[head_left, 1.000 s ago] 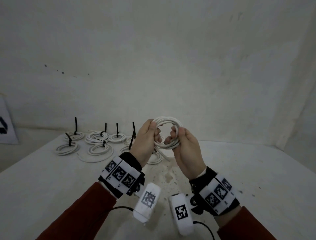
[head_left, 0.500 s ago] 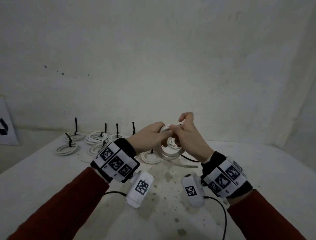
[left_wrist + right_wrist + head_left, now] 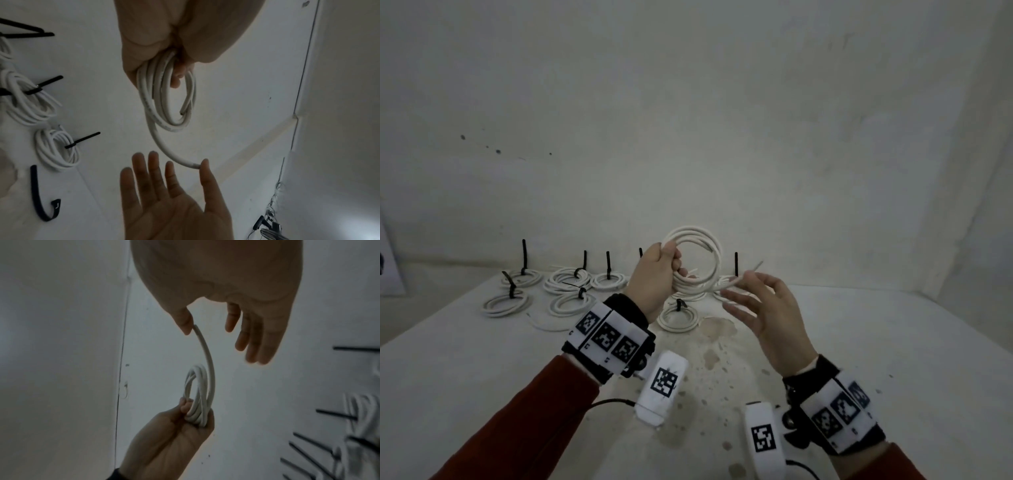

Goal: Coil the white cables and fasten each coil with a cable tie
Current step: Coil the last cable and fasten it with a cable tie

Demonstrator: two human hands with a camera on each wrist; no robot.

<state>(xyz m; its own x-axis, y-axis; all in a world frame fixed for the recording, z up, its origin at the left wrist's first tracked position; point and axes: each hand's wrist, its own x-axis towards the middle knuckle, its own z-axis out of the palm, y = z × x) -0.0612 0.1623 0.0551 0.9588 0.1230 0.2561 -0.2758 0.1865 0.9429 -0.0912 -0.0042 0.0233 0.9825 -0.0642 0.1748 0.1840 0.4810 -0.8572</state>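
Two hands are working above the surface: nearer, the right hand is spread, its thumb touching the cable's loose end, which is running leftward into the coil the left hand is gripping; tied coils are lying beyond.

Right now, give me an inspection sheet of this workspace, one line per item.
Surface: white table, brown stains near the middle.
Job's things: untied coil held up; tied coils lying at the back left.
Clutter: loose black tie on the table.
Grippers: left hand grips the coil; right hand spread, thumb touching the cable's free end.
Cables: black leads from wrist devices.
Surroundings: plain white wall.
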